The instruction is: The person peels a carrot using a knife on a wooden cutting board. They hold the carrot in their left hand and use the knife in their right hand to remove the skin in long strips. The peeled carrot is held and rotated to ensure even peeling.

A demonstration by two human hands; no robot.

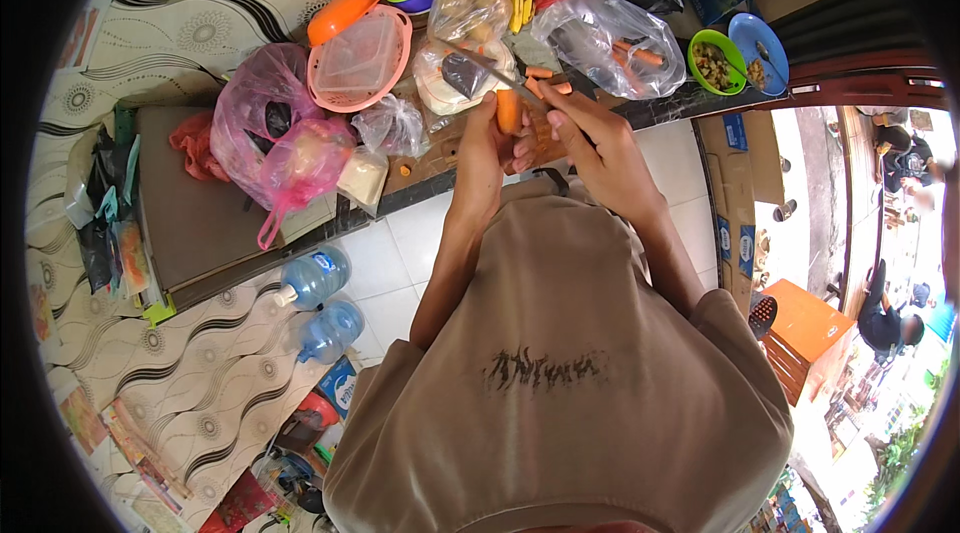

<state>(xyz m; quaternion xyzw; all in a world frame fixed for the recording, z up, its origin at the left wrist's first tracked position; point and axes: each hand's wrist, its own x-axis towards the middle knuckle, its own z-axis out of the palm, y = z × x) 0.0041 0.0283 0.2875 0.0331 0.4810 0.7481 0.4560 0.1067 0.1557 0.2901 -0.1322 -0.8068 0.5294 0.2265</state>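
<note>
My left hand (487,146) grips a piece of carrot (508,111) upright between thumb and fingers, close to the counter edge. My right hand (600,143) holds a knife (487,67) whose long blade points up and to the left, passing just above the carrot's top. Behind the hands, several carrot pieces (539,72) lie on the counter. A small carrot end (406,170) rests on the wooden board (442,146) left of my left hand. More carrots (637,52) are in a clear plastic bag (592,15) at the right. The blade's lower part is partly hidden by my right hand.
Plastic bags (262,120) and a pink basket (405,30) crowd the counter's left. Bananas (520,4) lie at the back. A green bowl (716,61) and blue plate (772,37) with food stand right. Water bottles (319,274) are below the counter; people are outside, far right.
</note>
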